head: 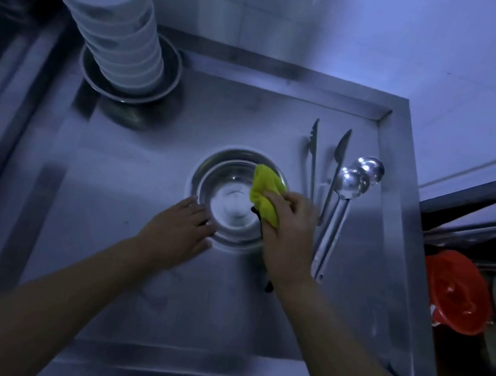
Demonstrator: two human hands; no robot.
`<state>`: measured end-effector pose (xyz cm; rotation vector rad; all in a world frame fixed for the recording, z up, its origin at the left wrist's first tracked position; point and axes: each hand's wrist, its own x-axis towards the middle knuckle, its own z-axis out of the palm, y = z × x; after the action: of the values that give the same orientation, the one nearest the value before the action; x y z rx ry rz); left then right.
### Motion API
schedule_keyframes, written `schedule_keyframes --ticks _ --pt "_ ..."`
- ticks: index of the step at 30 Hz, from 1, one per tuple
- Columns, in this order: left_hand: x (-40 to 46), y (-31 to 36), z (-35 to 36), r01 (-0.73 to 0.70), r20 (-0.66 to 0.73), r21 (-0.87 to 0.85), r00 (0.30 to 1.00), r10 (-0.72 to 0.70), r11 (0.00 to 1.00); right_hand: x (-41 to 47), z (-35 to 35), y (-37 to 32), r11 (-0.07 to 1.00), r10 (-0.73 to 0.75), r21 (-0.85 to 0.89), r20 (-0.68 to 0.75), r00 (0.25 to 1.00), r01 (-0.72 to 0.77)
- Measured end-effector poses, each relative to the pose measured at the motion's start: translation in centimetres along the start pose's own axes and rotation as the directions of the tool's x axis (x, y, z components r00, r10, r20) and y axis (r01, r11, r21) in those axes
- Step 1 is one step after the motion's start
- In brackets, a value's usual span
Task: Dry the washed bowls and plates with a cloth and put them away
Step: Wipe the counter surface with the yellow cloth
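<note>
A steel bowl (230,198) sits upright in the middle of a steel counter (108,264). My left hand (178,229) lies flat beside the bowl, its straight fingers touching the left rim. My right hand (289,232) grips a bunched yellow cloth (266,194) and holds it against the bowl's right inner wall. A tall stack of white bowls (114,24) stands on a steel plate (174,68) at the back left.
Steel tongs (313,161), a second utensil (337,164) and two ladles (352,184) lie right of the bowl. The counter has a raised rim. A red plastic item (457,292) and a rack are off the right edge. A tiled wall is behind.
</note>
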<state>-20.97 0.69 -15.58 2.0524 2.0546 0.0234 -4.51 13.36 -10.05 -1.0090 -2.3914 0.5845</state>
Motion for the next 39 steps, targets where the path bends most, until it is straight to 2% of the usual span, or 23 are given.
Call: schedule_keyframes --ticks 2,5,6,11,15,18,22,24,25,26,27,29,31,32,34,36,39 --pt "0.1 -0.6 0.3 -0.022 -0.015 -0.022 1.0 0.021 1.0 2.9 4.2 -0.1 0.995 0.055 -0.092 0.091 0.994 -0.046" --pt "0.1 -1.2 0.7 -0.043 -0.028 -0.035 0.999 0.042 0.998 5.1 9.8 1.6 0.93 0.223 -0.336 0.2 0.954 -0.147" --pt "0.2 -1.4 0.9 -0.052 -0.026 -0.036 0.998 0.051 0.998 5.3 11.2 1.8 0.922 0.247 -0.354 0.223 0.943 -0.158" --pt "0.4 -1.9 1.8 -0.066 -0.062 -0.021 0.996 0.065 0.998 5.4 13.6 1.8 0.975 0.222 -0.078 0.275 0.935 -0.209" --pt "0.4 -1.9 1.9 -0.063 -0.094 -0.005 0.994 0.063 0.998 5.7 13.3 2.5 0.995 0.044 0.055 0.488 0.872 -0.081" --pt "0.5 -1.7 2.0 -0.04 -0.124 -0.008 0.991 0.039 0.999 5.7 12.8 2.8 0.994 -0.096 0.1 0.636 0.766 0.042" --pt "0.7 -1.6 1.9 -0.027 -0.149 -0.036 0.989 0.021 0.999 5.9 11.0 3.3 0.975 -0.178 0.062 0.79 0.586 0.212" --pt "0.8 -1.6 1.8 -0.024 -0.141 -0.043 0.99 0.018 0.999 6.3 10.1 3.4 0.919 -0.134 -0.057 0.885 0.446 0.39" --pt "0.8 -1.6 1.8 -0.023 -0.132 -0.046 0.991 0.017 0.999 6.6 9.6 3.3 0.867 -0.064 -0.142 0.919 0.389 0.478" --pt "0.7 -1.6 1.8 -0.025 -0.12 -0.052 0.993 0.019 0.998 6.9 9.0 3.2 0.801 0.015 -0.233 0.929 0.37 0.551" --pt "0.8 -1.7 1.8 -0.026 -0.112 -0.057 0.994 0.02 0.998 7.4 8.5 3.0 0.726 0.074 -0.315 0.919 0.387 0.611" --pt "0.8 -1.7 1.7 -0.026 -0.095 -0.061 0.995 0.02 0.998 8.5 7.8 2.5 0.563 0.078 -0.442 0.869 0.488 0.698" --pt "0.8 -1.8 1.6 -0.034 -0.084 -0.061 0.996 0.029 0.998 9.5 7.9 1.9 0.493 -0.137 -0.448 0.807 0.575 0.746" --pt "0.8 -1.8 1.6 -0.034 -0.085 -0.061 0.996 0.029 0.998 10.0 8.2 1.7 0.484 -0.26 -0.406 0.779 0.57 0.775" --pt "0.8 -1.7 1.7 -0.031 -0.088 -0.062 0.996 0.025 0.998 10.5 8.6 1.6 0.412 -0.404 -0.326 0.772 0.492 0.851" --pt "0.7 -1.7 1.8 -0.025 -0.095 -0.072 0.995 0.018 0.997 10.6 8.3 2.3 0.382 -0.393 -0.316 0.795 0.462 0.869" --pt "0.7 -1.7 1.8 -0.024 -0.105 -0.079 0.994 0.015 0.997 9.1 7.7 4.0 0.451 -0.248 -0.376 0.819 0.518 0.809"
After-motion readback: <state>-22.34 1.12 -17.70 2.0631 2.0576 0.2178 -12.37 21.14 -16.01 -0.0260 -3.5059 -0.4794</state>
